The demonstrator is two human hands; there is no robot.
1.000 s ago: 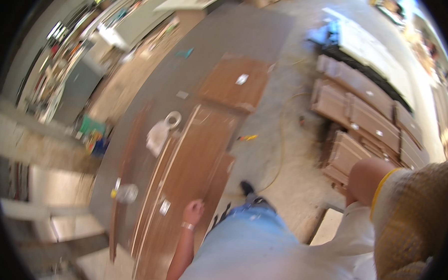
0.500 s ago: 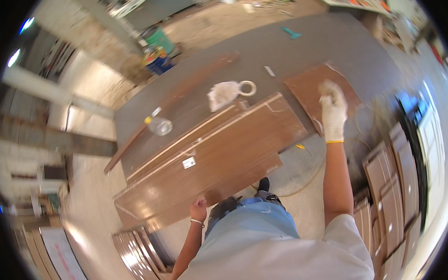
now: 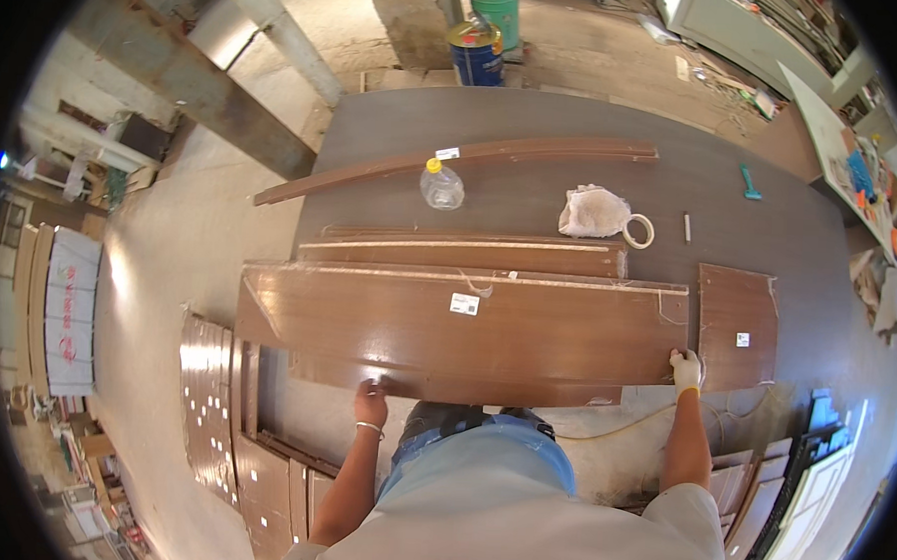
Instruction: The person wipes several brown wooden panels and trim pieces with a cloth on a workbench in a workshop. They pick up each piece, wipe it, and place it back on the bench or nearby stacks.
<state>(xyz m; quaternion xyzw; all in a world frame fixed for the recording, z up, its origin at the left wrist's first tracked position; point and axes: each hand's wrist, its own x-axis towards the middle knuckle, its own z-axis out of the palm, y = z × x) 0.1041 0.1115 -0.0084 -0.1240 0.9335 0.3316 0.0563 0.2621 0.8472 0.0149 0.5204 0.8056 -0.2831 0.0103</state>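
Note:
A long brown wooden panel [image 3: 556, 330], with a white label and clear film at its corners, lies across the near side of the table on another brown board [image 3: 484, 390]. My right hand [image 3: 686, 371], in a white glove, grips the long panel's near right corner. At the near edge, left of the middle, is my bare left hand [image 3: 370, 407]; its fingertips are blurred against the wood, so I cannot tell whether they hold it. A smaller brown panel [image 3: 738, 308] lies just beyond my right hand. Behind the long panel are narrower brown boards [image 3: 460, 255].
On the grey table [image 3: 532, 209] are a clear bottle [image 3: 441, 190] with a yellow cap, a crumpled white cloth [image 3: 592, 210], a tape roll [image 3: 638, 231], a teal scraper [image 3: 749, 183] and a long brown strip [image 3: 534, 149]. Stacked panels [image 3: 210, 400] stand at the left.
My view has turned toward the right. My right hand has come down from above the smaller panel to the long panel's corner. My left hand has reached the near edge.

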